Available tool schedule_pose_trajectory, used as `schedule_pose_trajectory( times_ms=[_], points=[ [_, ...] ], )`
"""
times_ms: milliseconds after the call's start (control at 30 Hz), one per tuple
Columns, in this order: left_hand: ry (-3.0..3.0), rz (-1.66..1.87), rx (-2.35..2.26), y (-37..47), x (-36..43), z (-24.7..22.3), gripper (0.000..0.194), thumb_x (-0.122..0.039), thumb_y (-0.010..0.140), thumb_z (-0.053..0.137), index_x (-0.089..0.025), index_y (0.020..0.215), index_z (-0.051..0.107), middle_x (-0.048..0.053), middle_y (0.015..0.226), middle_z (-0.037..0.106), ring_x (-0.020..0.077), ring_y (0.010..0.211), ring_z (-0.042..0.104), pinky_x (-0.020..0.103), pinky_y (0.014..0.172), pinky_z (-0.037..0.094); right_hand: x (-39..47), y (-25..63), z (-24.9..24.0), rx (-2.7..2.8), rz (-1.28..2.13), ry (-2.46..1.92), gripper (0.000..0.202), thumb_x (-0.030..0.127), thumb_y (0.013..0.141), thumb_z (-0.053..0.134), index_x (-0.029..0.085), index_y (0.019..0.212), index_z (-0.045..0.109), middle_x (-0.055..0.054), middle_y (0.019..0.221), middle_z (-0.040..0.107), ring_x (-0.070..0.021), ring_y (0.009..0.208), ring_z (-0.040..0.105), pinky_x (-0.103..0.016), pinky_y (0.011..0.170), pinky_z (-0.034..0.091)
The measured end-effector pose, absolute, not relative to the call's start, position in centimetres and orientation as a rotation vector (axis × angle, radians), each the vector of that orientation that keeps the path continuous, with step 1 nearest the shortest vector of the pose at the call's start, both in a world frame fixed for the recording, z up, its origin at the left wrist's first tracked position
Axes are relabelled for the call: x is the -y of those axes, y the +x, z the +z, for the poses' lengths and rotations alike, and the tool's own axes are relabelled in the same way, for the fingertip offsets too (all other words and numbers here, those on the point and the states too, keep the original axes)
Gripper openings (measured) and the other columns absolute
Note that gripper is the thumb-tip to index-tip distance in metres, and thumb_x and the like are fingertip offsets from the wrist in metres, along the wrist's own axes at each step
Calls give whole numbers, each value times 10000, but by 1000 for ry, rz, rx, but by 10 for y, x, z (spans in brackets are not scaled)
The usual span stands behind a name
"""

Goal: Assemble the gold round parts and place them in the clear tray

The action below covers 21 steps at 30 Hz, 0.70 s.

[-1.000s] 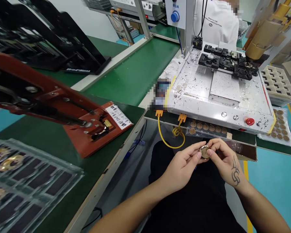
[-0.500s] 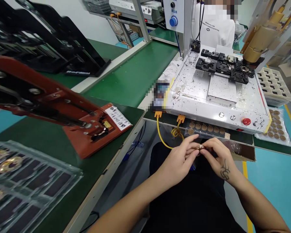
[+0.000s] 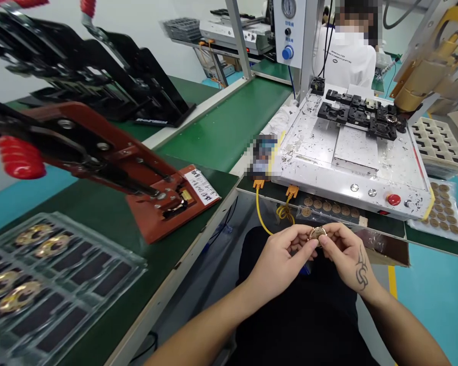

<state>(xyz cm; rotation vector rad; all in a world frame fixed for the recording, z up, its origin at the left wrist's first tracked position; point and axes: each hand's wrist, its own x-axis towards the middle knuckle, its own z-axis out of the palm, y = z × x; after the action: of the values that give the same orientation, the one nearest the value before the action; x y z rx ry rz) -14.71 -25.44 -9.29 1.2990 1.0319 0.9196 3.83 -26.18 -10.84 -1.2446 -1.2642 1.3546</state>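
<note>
Small round piece [image 3: 317, 232], brown-faced with a shiny rim, held in the air above the lap [image 3: 297, 310], near the front edge of the white machine [image 3: 320, 175]. Left hand [image 3: 277, 262]: thumb and fingers pinching the left side. Right hand [image 3: 347, 259]: pinching the opposite side, thumb over the face. Two-sided grip presumably for steadiness, with most of the face in view. Face turned up and toward the body, slightly tilted; outline circular, hence no evident long axis; markings too small to read. At left on the table [image 3: 99, 203], gold parts [image 3: 53, 246] in separate pockets of a tray [image 3: 139, 265], probably against scratching.
</note>
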Motion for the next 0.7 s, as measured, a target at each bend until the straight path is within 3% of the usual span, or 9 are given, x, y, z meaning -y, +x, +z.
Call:
schedule_pose_trajectory(
  times_ms=[167, 233, 367, 467, 567, 633, 700],
  points=[
    [1242, 887, -1039, -150, 254, -91, 261, -395, 1030, 672, -138, 1057, 710, 46, 813, 706, 163, 715, 702, 267, 665, 591, 261, 38, -108, 1306, 1356, -1230, 255, 446, 1003, 724, 192, 1010, 710, -41, 849, 690, -114, 648, 594, -247, 608, 529],
    [1231, 878, -1045, -153, 252, -91, 267, -399, 1026, 671, -136, 1049, 706, 47, 800, 700, 165, 709, 691, 272, 668, 584, 256, 42, -109, 1409, 1340, -1216, 259, 418, 998, 735, 208, 1146, 699, -36, 873, 690, -128, 684, 628, -259, 640, 554],
    [1258, 898, -1104, -156, 254, -88, 239, -374, 1020, 656, -141, 1034, 706, 55, 830, 712, 154, 685, 674, 269, 666, 559, 241, 54, -105, 1939, 1124, -1009, 554, 298, 991, 739, 315, 1513, 555, -63, 1126, 693, -172, 874, 675, -309, 776, 593],
    [1349, 900, -1131, -167, 256, -74, 219, -348, 1030, 631, -145, 1050, 710, 64, 894, 739, 158, 715, 687, 275, 689, 556, 226, 53, -100, 2222, 853, -814, 493, 235, 1018, 690, 324, 1488, 572, -85, 1239, 675, -203, 1011, 680, -327, 866, 582],
    [1581, 1000, -1241, -203, 252, -41, 271, -364, 983, 732, -176, 1178, 728, 78, 1051, 766, 198, 902, 720, 284, 759, 564, 209, 39, -95, 2248, 719, -748, 472, 244, 1004, 714, 289, 1449, 564, -81, 1149, 689, -193, 923, 672, -317, 812, 577],
    [1772, 1284, -1446, -243, 243, -10, 282, -369, 954, 776, -196, 1173, 732, 81, 1076, 758, 203, 939, 705, 290, 762, 553, 198, 26, -90, 2212, 698, -739, 418, 253, 991, 728, 271, 1385, 591, -60, 1046, 683, -172, 838, 653, -301, 756, 569],
    [2062, 1639, -1637, -288, 231, 18, 152, -350, 999, 707, -199, 998, 727, 66, 966, 740, 179, 816, 659, 312, 742, 514, 189, 12, -85, 2164, 756, -702, 375, 250, 990, 720, 253, 1346, 601, -45, 988, 678, -156, 791, 649, -286, 718, 562]
  ],
)
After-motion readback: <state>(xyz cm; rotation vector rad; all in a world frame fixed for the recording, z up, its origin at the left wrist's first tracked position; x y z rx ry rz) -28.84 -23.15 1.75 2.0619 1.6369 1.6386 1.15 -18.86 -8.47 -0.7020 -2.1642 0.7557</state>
